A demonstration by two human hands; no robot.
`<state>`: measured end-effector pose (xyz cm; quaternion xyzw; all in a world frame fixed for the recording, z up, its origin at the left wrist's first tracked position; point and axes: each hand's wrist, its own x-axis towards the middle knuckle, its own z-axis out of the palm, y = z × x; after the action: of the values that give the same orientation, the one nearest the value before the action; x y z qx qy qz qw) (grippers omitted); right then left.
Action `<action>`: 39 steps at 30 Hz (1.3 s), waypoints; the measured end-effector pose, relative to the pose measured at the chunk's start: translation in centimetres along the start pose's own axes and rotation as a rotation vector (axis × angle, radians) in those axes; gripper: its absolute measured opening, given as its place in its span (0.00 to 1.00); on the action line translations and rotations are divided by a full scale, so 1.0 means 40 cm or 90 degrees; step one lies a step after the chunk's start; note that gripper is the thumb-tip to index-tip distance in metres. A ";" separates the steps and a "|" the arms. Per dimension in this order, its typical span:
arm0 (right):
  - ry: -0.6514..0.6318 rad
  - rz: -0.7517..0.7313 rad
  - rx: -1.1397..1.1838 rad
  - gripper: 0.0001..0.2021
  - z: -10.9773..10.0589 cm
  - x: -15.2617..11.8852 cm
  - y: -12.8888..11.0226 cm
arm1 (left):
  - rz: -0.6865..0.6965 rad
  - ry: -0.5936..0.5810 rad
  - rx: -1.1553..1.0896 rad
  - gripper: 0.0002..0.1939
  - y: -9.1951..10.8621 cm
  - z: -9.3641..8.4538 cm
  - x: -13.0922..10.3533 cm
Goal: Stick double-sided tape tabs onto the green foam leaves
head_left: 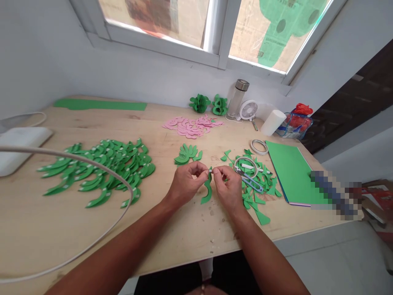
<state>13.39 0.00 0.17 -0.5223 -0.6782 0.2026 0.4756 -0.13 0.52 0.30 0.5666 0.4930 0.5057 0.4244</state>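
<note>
A curved green paper cutout [207, 194] hangs between my two hands, its top end at my fingertips. My left hand [188, 182] pinches that upper end between thumb and index finger. From the other side, my right hand [229, 186] is closed in a pinch on a small white strip of tape [210, 170] at the cutout's top. Just behind my hands lies a small group of green cutouts [187, 153]. At the left is a large pile of similar curved green pieces [104, 164], many with white tape patches.
Green scraps [260, 184], blue scissors [253, 183] and tape rolls [259, 146] lie right of my hands, beside green sheets [291, 174]. Pink cutouts [190, 126], a glass bottle [238, 100] and a small fan [248, 110] are farther back. A pale cable [92, 162] arcs across the left.
</note>
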 end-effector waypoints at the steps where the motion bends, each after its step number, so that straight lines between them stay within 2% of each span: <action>1: 0.002 -0.007 -0.010 0.11 0.000 0.000 -0.001 | 0.001 -0.001 0.001 0.06 -0.001 0.000 0.000; 7: 0.022 -0.006 -0.043 0.11 -0.002 0.000 -0.001 | -0.004 -0.004 -0.009 0.06 -0.001 0.001 -0.004; 10: 0.035 0.025 -0.031 0.11 -0.006 0.003 0.004 | -0.041 0.003 -0.055 0.07 0.005 0.000 -0.003; 13: 0.022 0.076 0.034 0.11 -0.010 0.008 0.006 | -0.075 0.009 -0.111 0.07 0.012 -0.002 -0.001; 19: -0.061 0.146 0.213 0.11 -0.009 0.015 0.008 | -0.086 -0.020 -0.170 0.07 0.020 -0.001 0.000; 24: -0.082 0.193 0.273 0.09 -0.001 0.017 0.017 | -0.094 -0.049 -0.168 0.07 0.024 -0.001 -0.002; 31: -0.046 0.201 0.312 0.10 -0.001 0.023 0.019 | -0.110 -0.064 -0.131 0.10 0.035 -0.001 -0.005; 39: -0.019 0.214 0.284 0.11 -0.008 0.028 0.019 | -0.133 -0.131 -0.100 0.08 0.011 -0.001 0.001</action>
<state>14.06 1.21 0.20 -0.5067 -0.5276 0.4305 0.5287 -0.10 0.47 0.75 0.5261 0.4623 0.4349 0.5660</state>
